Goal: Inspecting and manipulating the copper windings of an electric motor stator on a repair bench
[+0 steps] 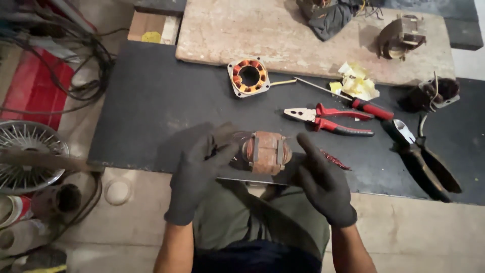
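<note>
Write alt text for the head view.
Two gloved hands, left hand and right hand, hold a rusty motor stator over a dark mat. Beyond lie red pliers, a screwdriver and a second stator.

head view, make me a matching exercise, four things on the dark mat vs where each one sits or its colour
Things:
1. rusty motor core
2. stator with copper windings
3. red-handled pliers
4. dark shears

Descriptions:
A. far right of the mat
B. between the gloved left hand and right hand
C. at the stone slab's edge
D. middle of the mat, jaws pointing left

Pairs: 1-B, 2-C, 3-D, 4-A
</note>
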